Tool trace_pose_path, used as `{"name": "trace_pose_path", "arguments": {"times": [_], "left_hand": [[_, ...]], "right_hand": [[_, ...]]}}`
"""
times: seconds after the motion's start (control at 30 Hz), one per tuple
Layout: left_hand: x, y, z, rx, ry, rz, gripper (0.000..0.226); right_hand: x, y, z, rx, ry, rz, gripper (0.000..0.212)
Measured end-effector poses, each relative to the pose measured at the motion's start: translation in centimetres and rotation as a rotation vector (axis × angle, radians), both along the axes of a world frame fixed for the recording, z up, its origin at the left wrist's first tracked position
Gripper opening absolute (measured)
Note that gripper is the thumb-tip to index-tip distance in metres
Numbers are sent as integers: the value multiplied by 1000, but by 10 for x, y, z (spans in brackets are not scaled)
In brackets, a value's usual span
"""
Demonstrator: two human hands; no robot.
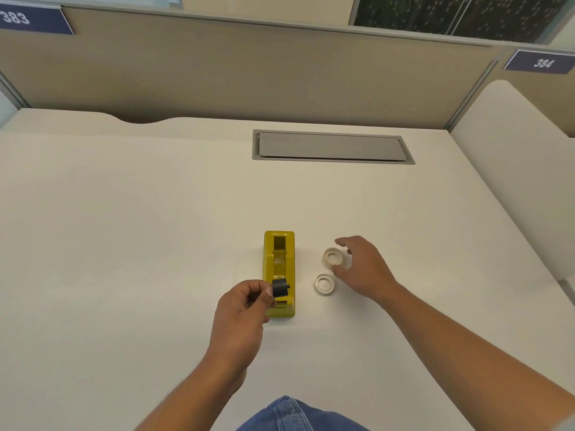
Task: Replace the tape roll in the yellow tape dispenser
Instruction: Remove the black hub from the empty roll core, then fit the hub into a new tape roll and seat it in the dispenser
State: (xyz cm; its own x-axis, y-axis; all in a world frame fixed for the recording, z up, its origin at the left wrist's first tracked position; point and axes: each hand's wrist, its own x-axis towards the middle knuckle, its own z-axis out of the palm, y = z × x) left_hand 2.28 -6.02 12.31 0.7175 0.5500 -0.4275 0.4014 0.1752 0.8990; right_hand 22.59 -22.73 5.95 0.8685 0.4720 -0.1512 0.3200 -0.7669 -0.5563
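Yellow tape dispenser (279,272) lies flat on the pale desk (155,228), between the two hands, long axis running away from the person. Its roll cradle shows no roll. Left hand (245,306) pinches a black spool core (280,286) between thumb and fingers, held over the near end of the dispenser. Right hand (361,269) is spread wide, thumb and fingers curved around the farther clear tape roll (333,256); contact cannot be confirmed. A second clear tape roll (324,284) lies flat just left of the right palm, close to the dispenser's right side. Grey recessed cover (331,146) sits in the desk well beyond both hands.
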Motion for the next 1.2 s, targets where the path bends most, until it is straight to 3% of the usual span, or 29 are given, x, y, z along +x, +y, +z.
{"name": "trace_pose_path", "arguments": {"times": [0.33, 0.6, 1.0, 1.2], "left_hand": [[-2, 1, 1, 14, 18, 10, 17], [-5, 2, 2, 19, 10, 30, 17], [-4, 5, 9, 15, -1, 53, 16], [-6, 6, 14, 0, -38, 50, 17]], "right_hand": [[8, 10, -4, -118, 16, 89, 61], [8, 10, -8, -62, 4, 83, 54], [-7, 14, 20, 293, -39, -29, 48], [-50, 24, 50, 599, 131, -83, 39]]}}
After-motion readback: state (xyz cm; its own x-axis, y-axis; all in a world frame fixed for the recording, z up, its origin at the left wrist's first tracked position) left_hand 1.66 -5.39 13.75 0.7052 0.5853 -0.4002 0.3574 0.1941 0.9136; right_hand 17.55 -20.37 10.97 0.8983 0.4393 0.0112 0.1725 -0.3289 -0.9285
